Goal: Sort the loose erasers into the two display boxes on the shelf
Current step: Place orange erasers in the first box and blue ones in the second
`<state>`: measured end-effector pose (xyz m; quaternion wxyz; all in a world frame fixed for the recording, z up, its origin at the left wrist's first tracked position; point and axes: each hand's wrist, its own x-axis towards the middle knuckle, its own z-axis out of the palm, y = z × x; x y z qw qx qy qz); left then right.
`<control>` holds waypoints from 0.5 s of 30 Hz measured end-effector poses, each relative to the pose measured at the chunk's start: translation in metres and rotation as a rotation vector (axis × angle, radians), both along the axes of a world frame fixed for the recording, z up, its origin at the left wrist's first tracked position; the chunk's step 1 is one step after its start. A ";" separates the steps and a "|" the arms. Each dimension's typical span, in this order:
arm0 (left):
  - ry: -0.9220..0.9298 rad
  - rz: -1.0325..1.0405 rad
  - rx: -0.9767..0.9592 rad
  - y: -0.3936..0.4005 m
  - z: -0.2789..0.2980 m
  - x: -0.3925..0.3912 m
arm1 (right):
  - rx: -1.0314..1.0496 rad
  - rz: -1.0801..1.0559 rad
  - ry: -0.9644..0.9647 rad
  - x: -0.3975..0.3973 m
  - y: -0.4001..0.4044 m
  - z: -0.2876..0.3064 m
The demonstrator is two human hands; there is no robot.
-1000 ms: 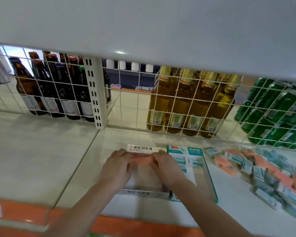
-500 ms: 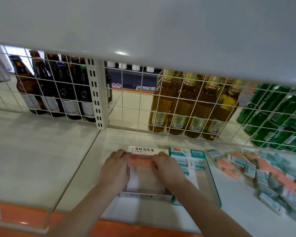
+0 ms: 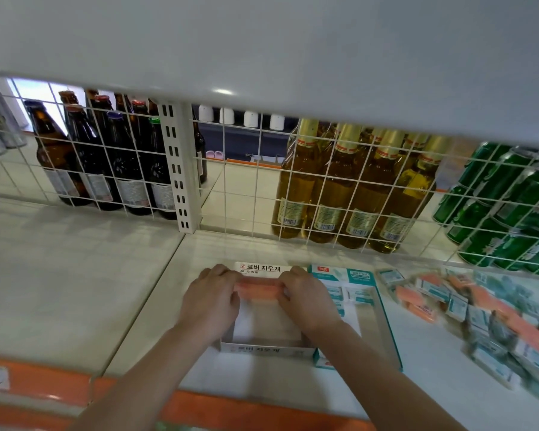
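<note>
A white display box (image 3: pixel 266 349) with Korean lettering stands on the shelf in front of me. Both hands reach into its far end. My left hand (image 3: pixel 210 301) and my right hand (image 3: pixel 308 301) hold a short row of orange erasers (image 3: pixel 257 290) between them, pressing it from each side against the box's back wall. Right beside it lies a teal display box (image 3: pixel 386 325) with several teal-and-white erasers at its far end. A loose heap of orange and teal-sleeved erasers (image 3: pixel 467 309) spreads over the shelf to the right.
A white wire grid (image 3: pixel 255 188) closes the back of the shelf, with brown bottles, golden bottles and green cans behind it. An upper shelf (image 3: pixel 262 51) hangs low overhead. An orange strip (image 3: pixel 38 384) runs along the shelf's front edge.
The hands have kept the orange row between them and pushed it slightly farther back in the white box. The view has tilted a little.
</note>
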<state>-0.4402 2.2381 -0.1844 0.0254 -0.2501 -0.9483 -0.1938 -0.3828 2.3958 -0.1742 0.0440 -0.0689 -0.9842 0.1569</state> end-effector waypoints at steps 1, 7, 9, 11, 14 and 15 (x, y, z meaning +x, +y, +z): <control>0.000 0.001 0.002 0.001 0.004 0.001 | -0.004 -0.005 0.008 0.002 0.002 0.002; -0.024 -0.065 0.051 0.021 0.018 0.008 | -0.005 -0.084 0.082 0.024 0.027 0.011; -0.045 -0.088 0.069 0.029 0.020 0.012 | 0.004 -0.118 0.101 0.035 0.039 0.011; -0.073 -0.120 0.081 0.038 0.022 0.018 | -0.001 -0.162 0.105 0.045 0.051 0.011; -0.077 -0.158 0.077 0.053 0.025 0.027 | 0.002 -0.235 0.114 0.061 0.069 0.011; -0.068 -0.172 0.071 0.058 0.025 0.031 | 0.005 -0.260 0.121 0.066 0.075 0.011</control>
